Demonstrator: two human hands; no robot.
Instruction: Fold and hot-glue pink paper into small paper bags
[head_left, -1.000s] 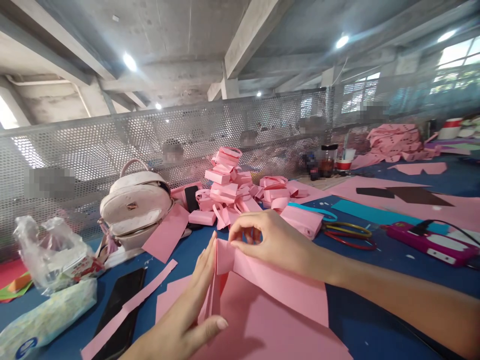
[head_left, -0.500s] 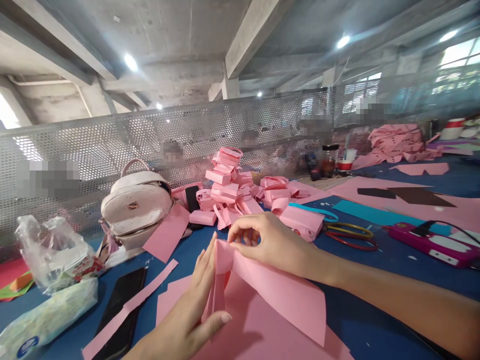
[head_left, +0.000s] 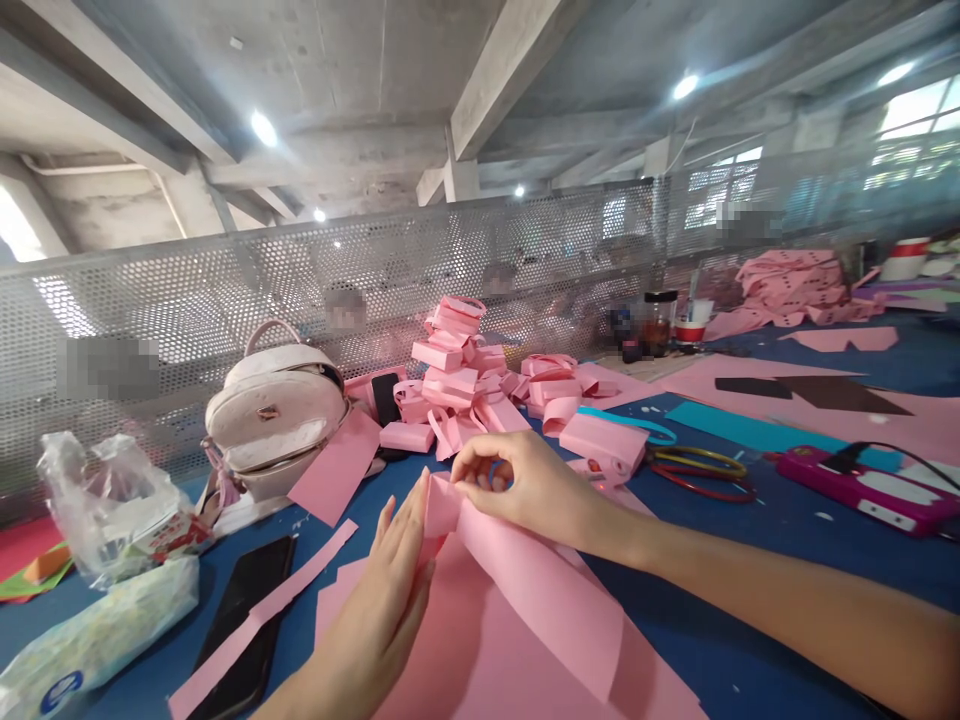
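My right hand [head_left: 525, 490] pinches the top edge of a folded sheet of pink paper [head_left: 536, 585] between thumb and fingers. The sheet bends down toward me to the right. My left hand [head_left: 390, 580] rests flat against the left side of the fold, its fingers stretched out and pressed along the paper, the thumb alongside them. Beneath both hands lies a larger stack of flat pink sheets [head_left: 480, 670]. Just beyond my hands stands a heap of folded pink paper pieces [head_left: 450, 385], with loops and box-like shapes in it.
A pale backpack [head_left: 277, 410] stands on the left, with a black phone [head_left: 247, 610] under a pink strip [head_left: 292, 580]. A plastic bag [head_left: 105, 510] and tissue pack [head_left: 105, 625] sit farther left. On the right are coloured rings [head_left: 697, 470] and a magenta power strip [head_left: 862, 490]. A perforated metal screen [head_left: 180, 310] stands behind.
My left thumb has drawn in and up toward the fingers. The pink sheet's free end has swung left and lower, and its curve is rounder. My right hand keeps its pinch.
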